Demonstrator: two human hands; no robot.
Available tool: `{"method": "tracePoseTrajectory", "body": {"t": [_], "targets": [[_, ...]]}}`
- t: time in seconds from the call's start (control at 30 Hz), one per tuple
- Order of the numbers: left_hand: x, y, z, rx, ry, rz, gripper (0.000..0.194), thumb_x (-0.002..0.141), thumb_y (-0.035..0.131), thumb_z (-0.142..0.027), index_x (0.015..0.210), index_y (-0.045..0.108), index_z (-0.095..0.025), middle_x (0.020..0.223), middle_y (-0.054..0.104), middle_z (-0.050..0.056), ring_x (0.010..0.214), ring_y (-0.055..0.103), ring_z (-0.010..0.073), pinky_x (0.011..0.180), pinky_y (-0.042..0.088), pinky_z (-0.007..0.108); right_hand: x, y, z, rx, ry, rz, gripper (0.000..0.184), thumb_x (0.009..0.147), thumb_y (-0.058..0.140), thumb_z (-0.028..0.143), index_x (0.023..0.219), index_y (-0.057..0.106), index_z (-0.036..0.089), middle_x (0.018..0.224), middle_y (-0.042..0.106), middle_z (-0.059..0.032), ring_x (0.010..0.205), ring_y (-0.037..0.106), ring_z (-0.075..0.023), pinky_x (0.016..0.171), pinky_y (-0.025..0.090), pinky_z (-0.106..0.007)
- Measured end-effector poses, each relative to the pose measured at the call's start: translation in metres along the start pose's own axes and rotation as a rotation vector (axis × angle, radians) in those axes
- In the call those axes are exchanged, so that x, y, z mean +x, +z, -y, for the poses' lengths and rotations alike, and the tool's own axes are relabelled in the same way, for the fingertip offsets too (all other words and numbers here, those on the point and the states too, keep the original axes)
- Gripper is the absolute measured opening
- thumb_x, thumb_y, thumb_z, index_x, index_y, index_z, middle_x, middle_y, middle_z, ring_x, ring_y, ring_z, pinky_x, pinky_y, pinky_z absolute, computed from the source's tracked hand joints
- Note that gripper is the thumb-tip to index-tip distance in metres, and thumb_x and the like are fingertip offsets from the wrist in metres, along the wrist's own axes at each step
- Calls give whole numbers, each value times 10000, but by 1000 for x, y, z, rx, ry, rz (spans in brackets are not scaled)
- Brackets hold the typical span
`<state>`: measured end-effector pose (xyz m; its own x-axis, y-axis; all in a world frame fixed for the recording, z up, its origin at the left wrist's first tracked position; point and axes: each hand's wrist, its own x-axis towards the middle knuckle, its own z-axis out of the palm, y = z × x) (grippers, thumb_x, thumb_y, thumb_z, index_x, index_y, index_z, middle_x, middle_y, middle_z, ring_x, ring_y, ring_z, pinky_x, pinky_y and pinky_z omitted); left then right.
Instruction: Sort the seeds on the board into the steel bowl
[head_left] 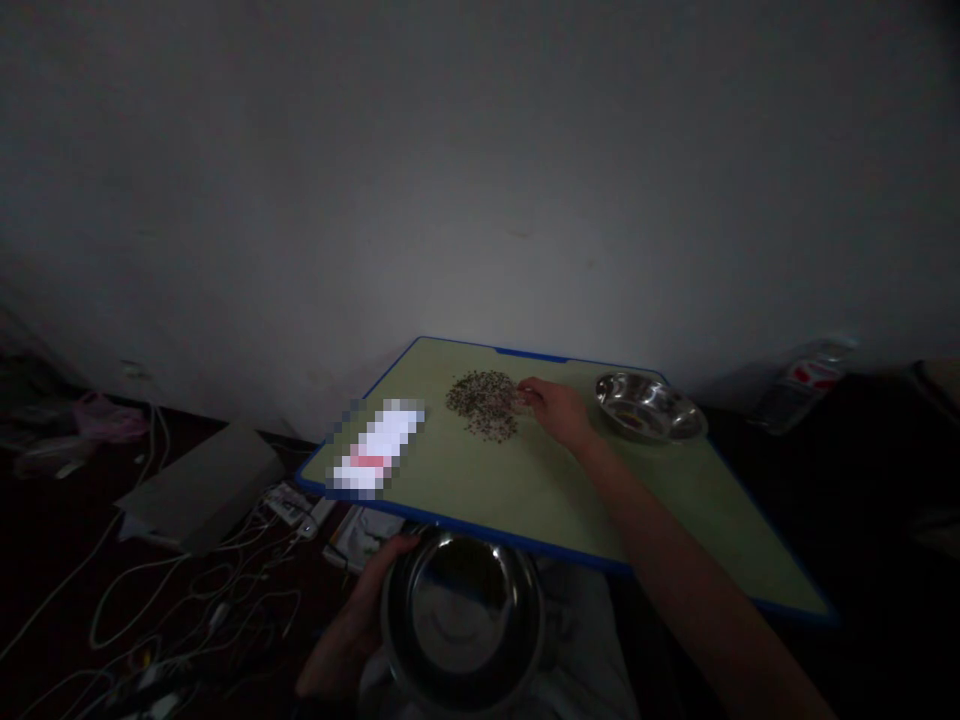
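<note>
My right hand (556,412) reaches over a pale green table top (480,490) with a blue rim. Its fingers are drawn together at the right edge of a spread pile of small dark and light grains (481,392). What sits between the fingertips is too small and dim to make out. Below the table's near edge, my left hand (375,580) grips the left side of a round, shiny metal bowl (465,610) resting at my lap. The bowl's inside shows only reflections. Another metal bowl (649,408) stands on the table, right of my right hand.
A bright, pixelated phone-like rectangle (379,450) lies at the table's left. Behind is a plain wall (480,200). Left on the floor are tangled cables (202,590), a grey box (202,485) and a pink bag (109,415). A clear bottle-like package (806,380) is at the right.
</note>
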<state>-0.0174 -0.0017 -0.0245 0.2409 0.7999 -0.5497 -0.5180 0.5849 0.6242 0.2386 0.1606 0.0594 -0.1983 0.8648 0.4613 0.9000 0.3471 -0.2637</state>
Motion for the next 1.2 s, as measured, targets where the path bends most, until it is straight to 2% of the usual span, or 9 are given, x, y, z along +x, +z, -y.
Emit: {"method": "tracePoseTrajectory", "body": {"t": [0.1, 0.27, 0.63, 0.77, 0.87, 1.03, 1.2], "targets": [[2, -1, 1, 5, -29, 26, 212, 685, 558, -316, 695, 670, -136, 594, 697, 41, 595, 622, 195, 663, 439, 296, 0, 3, 0, 3, -33, 46, 233, 821, 424, 282, 969, 600, 245, 884, 661, -23, 777, 591, -177, 667, 405, -258], [2, 1, 0, -5, -25, -1, 189, 677, 562, -291, 686, 670, -136, 605, 702, 36, 608, 625, 196, 681, 438, 298, 0, 7, 1, 46, -63, 76, 229, 806, 433, 250, 954, 608, 240, 860, 662, -15, 760, 591, -167, 646, 397, -242], [1, 3, 0, -35, -55, 15, 218, 693, 540, -287, 654, 676, -121, 588, 701, 46, 577, 617, 181, 650, 442, 283, -3, 7, 8, 162, -108, 99, 204, 784, 469, 264, 901, 630, 219, 757, 661, -1, 641, 566, -118, 605, 367, -208], [-3, 7, -2, -37, -10, 10, 192, 701, 543, -264, 640, 677, -141, 553, 691, 9, 558, 608, 155, 658, 435, 259, -3, 7, 9, 200, -122, 110, 194, 782, 475, 272, 881, 635, 225, 765, 661, 0, 657, 565, -117, 607, 364, -206], [-5, 8, -2, -23, -34, 26, 211, 706, 535, -283, 664, 681, -137, 595, 704, 23, 591, 616, 170, 678, 432, 272, -3, 6, 11, 214, -143, 136, 184, 777, 483, 264, 861, 642, 225, 752, 660, 4, 633, 558, -113, 593, 360, -205], [-5, 9, -3, -3, -13, -41, 189, 690, 542, -263, 619, 669, -143, 562, 696, 20, 570, 610, 166, 640, 426, 266, -4, 3, 14, 260, -116, 120, 187, 772, 486, 258, 868, 643, 226, 760, 662, 4, 634, 557, -109, 599, 365, -202], [-7, 13, -4, 13, -38, -15, 190, 679, 540, -263, 612, 667, -138, 518, 676, 15, 540, 596, 166, 633, 422, 274, -4, 3, 14, 224, -136, 146, 193, 775, 484, 259, 881, 641, 223, 761, 660, 1, 634, 553, -114, 598, 362, -207]]}}
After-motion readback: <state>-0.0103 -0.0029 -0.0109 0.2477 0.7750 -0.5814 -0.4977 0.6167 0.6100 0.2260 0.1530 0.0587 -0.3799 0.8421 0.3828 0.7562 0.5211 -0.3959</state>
